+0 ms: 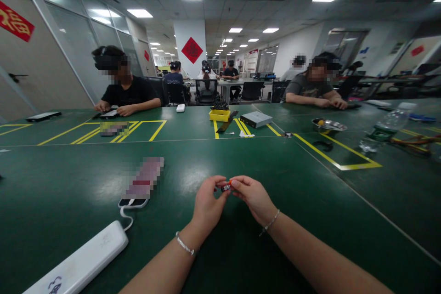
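Both my hands meet over the green table (275, 239) just in front of me. My left hand (207, 202) and my right hand (253, 197) pinch a small part (225, 186) between their fingertips; it looks dark and metallic with an orange-red bit. Its exact shape is too small to make out. Each wrist wears a thin bracelet.
A white power bank (82, 259) lies at the near left, cabled to a phone (141, 183). Farther off are a yellow bin (219, 114), a grey box (256, 119), a metal dish (329, 124) and a plastic bottle (384, 131). Two people sit across the table.
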The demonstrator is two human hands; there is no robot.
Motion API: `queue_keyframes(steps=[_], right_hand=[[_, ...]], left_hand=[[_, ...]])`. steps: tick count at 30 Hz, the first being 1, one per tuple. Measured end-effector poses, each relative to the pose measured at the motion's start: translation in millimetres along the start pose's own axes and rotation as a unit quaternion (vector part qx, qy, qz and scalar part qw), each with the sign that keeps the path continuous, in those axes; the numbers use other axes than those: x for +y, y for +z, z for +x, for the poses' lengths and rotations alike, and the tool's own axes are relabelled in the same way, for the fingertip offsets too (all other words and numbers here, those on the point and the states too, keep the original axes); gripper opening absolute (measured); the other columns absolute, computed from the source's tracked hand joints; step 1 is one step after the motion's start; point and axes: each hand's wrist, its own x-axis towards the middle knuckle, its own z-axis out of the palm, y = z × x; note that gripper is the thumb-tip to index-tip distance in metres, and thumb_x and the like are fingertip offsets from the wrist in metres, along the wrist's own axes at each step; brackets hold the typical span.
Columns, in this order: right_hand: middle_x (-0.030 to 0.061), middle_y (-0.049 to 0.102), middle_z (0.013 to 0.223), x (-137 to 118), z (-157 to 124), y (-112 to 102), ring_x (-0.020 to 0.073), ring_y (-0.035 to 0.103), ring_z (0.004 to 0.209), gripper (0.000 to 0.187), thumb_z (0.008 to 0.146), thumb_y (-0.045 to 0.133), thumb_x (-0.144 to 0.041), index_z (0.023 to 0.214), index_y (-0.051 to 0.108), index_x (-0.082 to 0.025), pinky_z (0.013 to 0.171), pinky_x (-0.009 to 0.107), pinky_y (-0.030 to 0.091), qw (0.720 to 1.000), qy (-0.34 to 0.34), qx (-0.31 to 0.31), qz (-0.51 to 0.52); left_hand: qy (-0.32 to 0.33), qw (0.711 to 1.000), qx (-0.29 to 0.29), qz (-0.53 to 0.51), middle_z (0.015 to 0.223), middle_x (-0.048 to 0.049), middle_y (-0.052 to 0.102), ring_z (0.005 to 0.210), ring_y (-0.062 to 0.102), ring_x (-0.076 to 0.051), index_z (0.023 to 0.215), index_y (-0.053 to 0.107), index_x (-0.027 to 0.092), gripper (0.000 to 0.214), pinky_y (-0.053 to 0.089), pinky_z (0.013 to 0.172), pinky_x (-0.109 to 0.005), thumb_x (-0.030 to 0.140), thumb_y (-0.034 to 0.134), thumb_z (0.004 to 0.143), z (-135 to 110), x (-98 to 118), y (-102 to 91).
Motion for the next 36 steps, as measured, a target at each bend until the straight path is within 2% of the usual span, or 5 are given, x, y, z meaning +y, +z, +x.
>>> queue_keyframes(steps=[11,20,29,33,36], right_hand=[[0.0093,0.063,0.087,2,-16,15,0.0174,0.058,0.082,0.034,0.071,0.055,-0.043,0.085,0.065,-0.013,0.073,0.032,0.045,0.997,-0.036,-0.001,0.074],[0.0064,0.064,0.088,-10,-32,19,0.0168,0.058,0.079,0.030,0.074,0.052,-0.039,0.088,0.066,-0.018,0.072,0.032,0.047,0.979,-0.157,0.020,-0.126],[0.0041,0.063,0.085,9,-16,18,0.0135,0.057,0.078,0.024,0.064,0.063,-0.030,0.083,0.060,-0.016,0.070,0.027,0.044,0.998,-0.062,-0.010,0.020],[0.0024,0.061,0.076,2,-8,12,0.0121,0.055,0.072,0.022,0.063,0.062,-0.030,0.079,0.056,-0.015,0.064,0.025,0.043,0.995,-0.091,0.022,-0.035],[0.0035,0.061,0.077,-14,11,-18,0.0135,0.055,0.072,0.025,0.066,0.057,-0.035,0.083,0.055,-0.016,0.064,0.026,0.042,0.977,-0.142,0.092,-0.131]], left_hand=[[0.081,0.989,0.071,0.104,0.077,0.0012,0.057,0.071,0.056,-0.013,0.084,0.050,0.019,0.020,0.045,0.067,-0.027,0.015,0.061,0.067,-5,4,-3.5],[0.113,0.977,0.109,0.144,0.075,0.0005,0.057,0.070,0.056,-0.013,0.082,0.052,0.019,0.015,0.046,0.066,-0.027,0.020,0.060,0.070,-9,9,-5.0],[0.105,0.975,0.035,0.193,0.076,-0.0004,0.055,0.072,0.055,-0.015,0.085,0.050,0.019,0.014,0.045,0.067,-0.029,0.019,0.054,0.072,-4,2,1.2],[0.142,0.970,-0.010,0.196,0.095,-0.0046,0.054,0.091,0.052,-0.018,0.103,0.045,0.020,0.037,0.043,0.081,-0.035,0.018,0.057,0.069,-5,1,4.4],[0.128,0.969,-0.006,0.210,0.111,-0.0080,0.049,0.106,0.044,-0.022,0.113,0.039,0.019,0.051,0.035,0.092,-0.041,0.020,0.060,0.067,-3,-5,3.3]])
